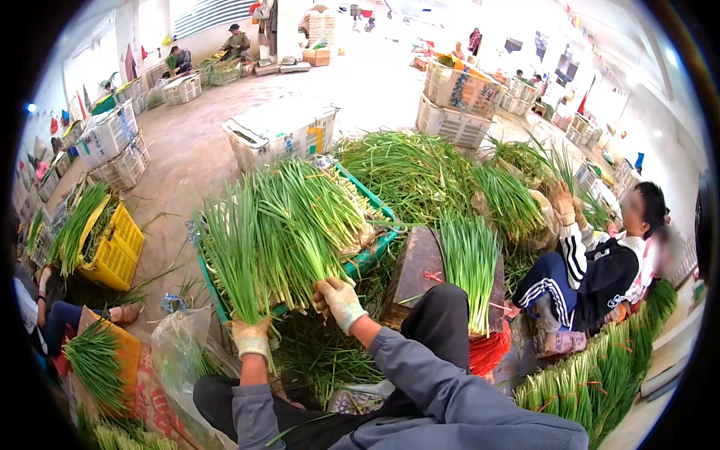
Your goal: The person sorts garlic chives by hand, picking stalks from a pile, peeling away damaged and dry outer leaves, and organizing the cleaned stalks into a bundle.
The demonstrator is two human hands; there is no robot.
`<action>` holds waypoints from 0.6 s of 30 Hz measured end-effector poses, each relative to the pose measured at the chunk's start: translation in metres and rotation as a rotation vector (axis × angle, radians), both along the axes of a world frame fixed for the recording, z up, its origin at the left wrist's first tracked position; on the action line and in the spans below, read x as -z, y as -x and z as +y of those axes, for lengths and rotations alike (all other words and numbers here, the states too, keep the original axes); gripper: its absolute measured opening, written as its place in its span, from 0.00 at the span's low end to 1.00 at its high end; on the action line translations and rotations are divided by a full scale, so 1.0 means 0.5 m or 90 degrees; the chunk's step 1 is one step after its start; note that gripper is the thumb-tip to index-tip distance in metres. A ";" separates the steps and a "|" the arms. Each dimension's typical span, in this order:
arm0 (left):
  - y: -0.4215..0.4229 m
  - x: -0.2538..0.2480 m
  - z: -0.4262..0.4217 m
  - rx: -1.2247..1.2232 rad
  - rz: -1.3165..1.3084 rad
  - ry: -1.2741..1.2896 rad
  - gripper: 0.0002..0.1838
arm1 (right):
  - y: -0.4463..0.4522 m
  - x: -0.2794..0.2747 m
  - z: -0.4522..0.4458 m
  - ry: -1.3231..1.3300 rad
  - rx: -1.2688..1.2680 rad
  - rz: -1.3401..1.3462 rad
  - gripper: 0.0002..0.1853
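Note:
My left hand (251, 335), in a pale work glove, is wrapped round the stem ends of a bunch of chives (234, 262) held upright with its long leaves fanning away from me. My right hand (339, 302), gloved too, has its fingers closed at the stem ends of other chives (304, 232) lying over the green crate (369, 259). The leaves partly cover that crate's rim. Right of my knee, a bundle of chives (469, 259) rests on a dark board (405, 274), with a red tie (433, 276) beside it.
A white crate (289, 135) stands beyond the green one, and a heap of chives (412, 172) lies behind the board. Red strings (491, 349) hang below it. A co-worker (592, 270) sits at right near tied bundles (577, 390). At left is a yellow crate (116, 251).

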State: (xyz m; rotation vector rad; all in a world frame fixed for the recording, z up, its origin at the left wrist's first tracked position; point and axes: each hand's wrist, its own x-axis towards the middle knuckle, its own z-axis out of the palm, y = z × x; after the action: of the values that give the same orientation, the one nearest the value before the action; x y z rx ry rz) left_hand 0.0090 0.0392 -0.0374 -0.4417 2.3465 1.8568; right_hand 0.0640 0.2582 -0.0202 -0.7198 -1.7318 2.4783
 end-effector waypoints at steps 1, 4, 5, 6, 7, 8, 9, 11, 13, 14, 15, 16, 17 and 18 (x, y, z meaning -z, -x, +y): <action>0.005 0.003 -0.011 0.022 0.033 0.050 0.18 | -0.004 -0.005 0.007 -0.010 -0.009 0.017 0.15; 0.029 0.032 -0.035 -0.035 0.240 -0.135 0.19 | -0.019 -0.050 -0.016 -0.024 -0.011 0.034 0.14; 0.018 -0.015 -0.035 -0.048 0.187 -0.152 0.20 | -0.024 -0.056 -0.033 -0.086 -0.038 0.081 0.13; 0.001 -0.059 -0.026 -0.057 0.027 -0.154 0.21 | -0.032 -0.064 -0.058 -0.144 -0.067 0.129 0.13; -0.030 -0.072 -0.022 0.029 0.117 -0.355 0.26 | -0.042 -0.084 -0.098 -0.136 -0.094 0.121 0.12; -0.030 -0.072 -0.026 0.087 0.093 -0.368 0.30 | -0.037 -0.042 -0.133 -0.261 -0.137 0.138 0.12; -0.029 -0.058 -0.020 0.105 0.142 -0.372 0.32 | -0.046 -0.029 -0.168 -0.393 -0.156 0.231 0.11; -0.021 -0.056 -0.026 0.145 0.184 -0.366 0.31 | -0.063 -0.045 -0.207 -0.534 -0.230 0.271 0.10; -0.020 -0.081 -0.051 0.098 0.175 -0.424 0.28 | -0.063 -0.040 -0.221 -0.630 -0.340 0.256 0.12; -0.019 -0.092 -0.065 0.059 0.167 -0.483 0.25 | -0.062 -0.037 -0.220 -0.673 -0.393 0.254 0.13; -0.010 -0.096 -0.092 0.042 0.150 -0.575 0.23 | -0.056 -0.031 -0.212 -0.681 -0.453 0.251 0.14; -0.012 -0.125 -0.111 -0.010 0.197 -0.593 0.27 | -0.047 -0.020 -0.203 -0.688 -0.514 0.245 0.14; -0.002 -0.130 -0.138 -0.044 0.234 -0.605 0.31 | -0.033 -0.008 -0.194 -0.735 -0.524 0.175 0.15; 0.006 -0.128 -0.160 -0.081 0.268 -0.617 0.34 | -0.013 0.021 -0.182 -0.742 -0.447 0.215 0.16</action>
State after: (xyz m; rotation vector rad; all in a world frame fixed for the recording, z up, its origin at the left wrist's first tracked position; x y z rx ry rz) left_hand 0.0060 -0.0409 0.0264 -0.0737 1.2778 3.0327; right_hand 0.0706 0.1673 -0.0308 0.4352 -2.9723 1.1300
